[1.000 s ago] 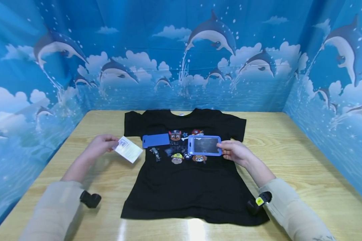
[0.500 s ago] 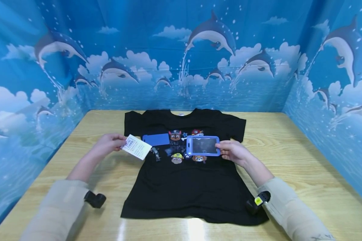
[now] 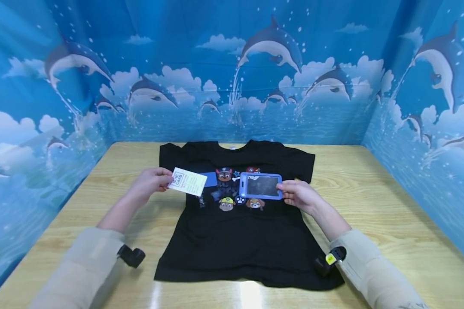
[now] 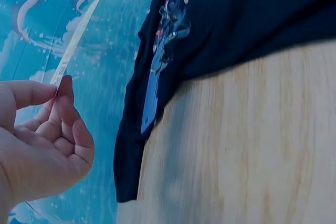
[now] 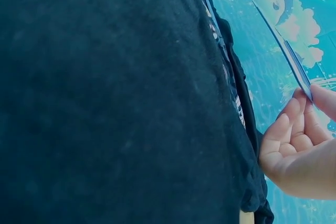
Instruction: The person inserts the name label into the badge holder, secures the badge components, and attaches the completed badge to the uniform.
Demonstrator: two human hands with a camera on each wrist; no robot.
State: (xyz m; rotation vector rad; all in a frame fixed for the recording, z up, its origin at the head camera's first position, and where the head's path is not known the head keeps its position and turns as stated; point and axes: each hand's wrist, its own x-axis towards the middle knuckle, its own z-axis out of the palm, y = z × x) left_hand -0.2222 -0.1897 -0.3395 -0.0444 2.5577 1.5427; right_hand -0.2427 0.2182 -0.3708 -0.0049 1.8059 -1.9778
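Between thumb and fingers, my left hand (image 3: 151,184) pinches the corner of a white printed card (image 3: 188,182), seen almost edge-on in the left wrist view. Its far end overlaps a flat blue piece (image 3: 211,179) lying on the black T-shirt (image 3: 239,240). On the other side, my right hand (image 3: 302,194) pinches the right end of a blue badge holder (image 3: 261,186) with a dark window and a slot at its left end. In the right wrist view the badge holder (image 5: 286,51) is raised above the shirt. A gap separates card and holder.
The T-shirt, with printed cartoon dog faces, lies spread on a wooden table (image 3: 371,206). A small metal clip (image 3: 202,201) rests on it, partly hidden by the card. A dolphin-patterned curtain (image 3: 232,86) stands behind the table and along both sides.
My left hand has moved right and slightly away from me with the card, which now covers part of the blue piece and clip. The right hand with the badge holder has barely shifted.
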